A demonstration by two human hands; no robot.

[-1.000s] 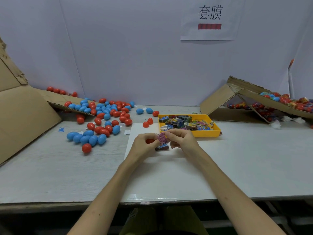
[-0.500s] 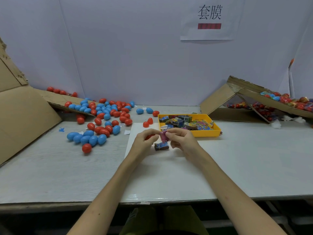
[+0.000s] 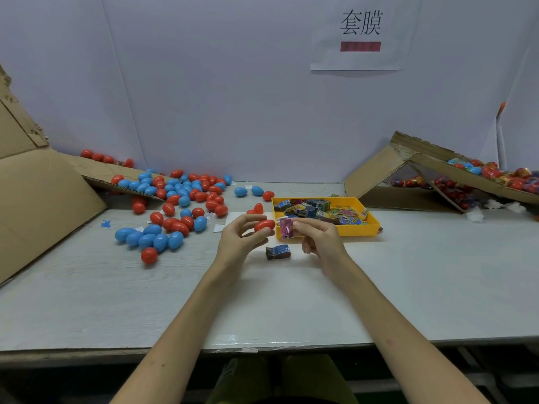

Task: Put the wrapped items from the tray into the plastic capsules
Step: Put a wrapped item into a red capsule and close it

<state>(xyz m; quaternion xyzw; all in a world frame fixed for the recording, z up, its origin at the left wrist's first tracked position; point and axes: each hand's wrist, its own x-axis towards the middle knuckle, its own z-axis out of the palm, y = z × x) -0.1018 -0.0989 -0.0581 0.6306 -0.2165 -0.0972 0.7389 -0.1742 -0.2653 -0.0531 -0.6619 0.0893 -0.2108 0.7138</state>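
on my feed, loose red and blue capsules (image 3: 163, 217) lie at left on the table (image 3: 408, 272). the left hand (image 3: 239, 242) grips a red capsule (image 3: 264, 225) in its fingertips. just right, the right hand (image 3: 319, 237) pinches a pink wrapped item (image 3: 285, 228). a blue wrapped item (image 3: 278, 252) lies under them, with the yellow tray (image 3: 358, 230) just behind.

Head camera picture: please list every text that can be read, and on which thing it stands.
"套膜": on the white paper sheet on the wall.
Red strip under it on that sheet: blurred, unreadable.
Pink packet held by the right hand: print too small.
Blue packet on the table, packets in the yellow tray: too small.
Red capsule in the left hand: no text visible.
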